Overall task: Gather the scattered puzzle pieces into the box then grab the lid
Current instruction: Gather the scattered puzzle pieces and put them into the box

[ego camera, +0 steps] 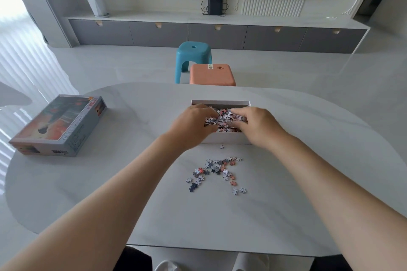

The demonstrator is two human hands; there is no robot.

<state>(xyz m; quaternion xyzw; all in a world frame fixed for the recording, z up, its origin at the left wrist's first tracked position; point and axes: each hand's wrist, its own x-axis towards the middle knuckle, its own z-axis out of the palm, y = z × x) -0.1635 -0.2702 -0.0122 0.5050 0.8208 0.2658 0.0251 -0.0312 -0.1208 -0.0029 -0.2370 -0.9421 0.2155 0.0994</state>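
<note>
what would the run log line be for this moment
step: gathering | left hand + right hand: in box on pieces | loose pieces: on table | lid: untouched, left

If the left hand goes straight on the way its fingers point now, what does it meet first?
The left hand points right across the box, so it would likely meet the right hand first, pushing the pile of pieces between them. Depth is uncertain.

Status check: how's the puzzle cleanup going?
Both hands, left hand and right hand, in the box. Loose pieces remain on table. Lid untouched, far left.
</note>
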